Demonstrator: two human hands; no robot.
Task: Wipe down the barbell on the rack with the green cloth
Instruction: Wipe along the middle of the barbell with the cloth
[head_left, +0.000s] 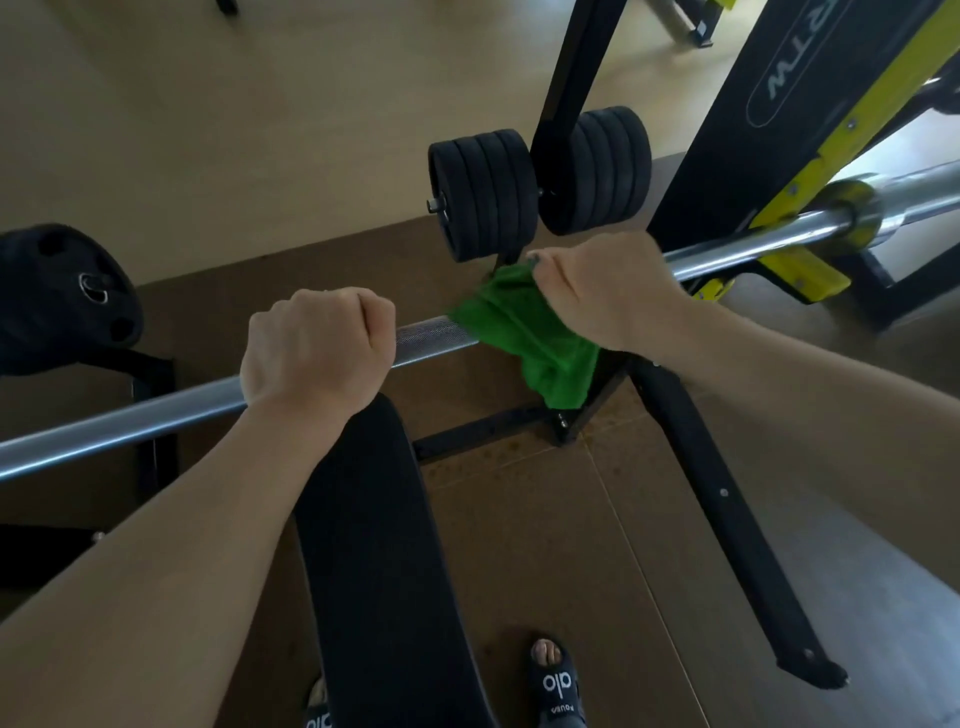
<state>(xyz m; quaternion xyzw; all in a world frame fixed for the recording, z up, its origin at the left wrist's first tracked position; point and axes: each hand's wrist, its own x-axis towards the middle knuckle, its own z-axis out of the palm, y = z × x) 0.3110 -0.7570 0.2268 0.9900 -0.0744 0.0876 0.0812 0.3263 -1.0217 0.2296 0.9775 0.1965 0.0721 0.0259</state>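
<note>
A long chrome barbell (171, 415) runs from the lower left to the upper right and rests on a black and yellow rack (810, 171). My left hand (317, 348) grips the bare bar near its knurled middle. To the right of it, my right hand (608, 291) grips the green cloth (530, 332), which is wrapped over the bar; its loose end hangs below the bar. The part of the bar under the cloth and my right hand is hidden.
A black padded bench (379, 545) lies under the bar, between my feet in black slides. Black weight plates (483, 192) hang on a storage post behind the bar. Another plate (62, 296) sits at far left. A black frame leg (727, 499) crosses the brown floor at right.
</note>
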